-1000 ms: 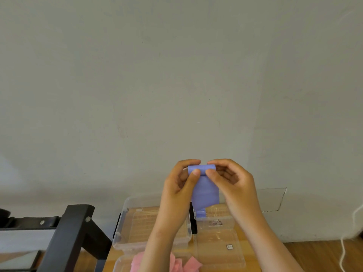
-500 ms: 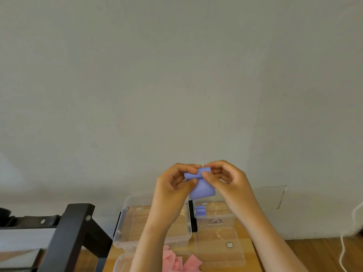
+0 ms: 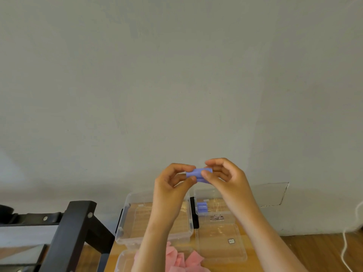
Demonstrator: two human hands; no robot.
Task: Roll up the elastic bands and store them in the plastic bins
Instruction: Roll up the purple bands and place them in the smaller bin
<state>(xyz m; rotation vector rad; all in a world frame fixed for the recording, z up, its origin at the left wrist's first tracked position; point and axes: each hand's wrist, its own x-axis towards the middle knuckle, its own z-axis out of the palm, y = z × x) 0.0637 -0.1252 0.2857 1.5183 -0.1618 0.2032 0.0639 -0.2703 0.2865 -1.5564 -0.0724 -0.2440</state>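
Observation:
A purple elastic band (image 3: pixel 198 174), rolled into a short cylinder, is raised in front of the wall. My left hand (image 3: pixel 170 191) pinches its left end between thumb and fingers. My right hand (image 3: pixel 225 179) pinches its right end the same way. Below them stand two clear plastic bins on the wooden table. The large left bin (image 3: pixel 125 228) looks empty. The smaller right bin (image 3: pixel 214 213) holds rolled purple bands (image 3: pixel 202 207) at its left side. Pink bands (image 3: pixel 188 260) lie in a clear container at the bottom edge.
A clear flat lid (image 3: pixel 220 244) lies on the table in front of the right bin. A black metal frame (image 3: pixel 72 232) stands to the left of the table. A white cable (image 3: pixel 347 242) hangs at the far right above the wooden floor. A grey wall fills the background.
The loose tail of the purple band that hung down has been wound up into the roll. Both hands stayed raised, turning the roll between their fingers.

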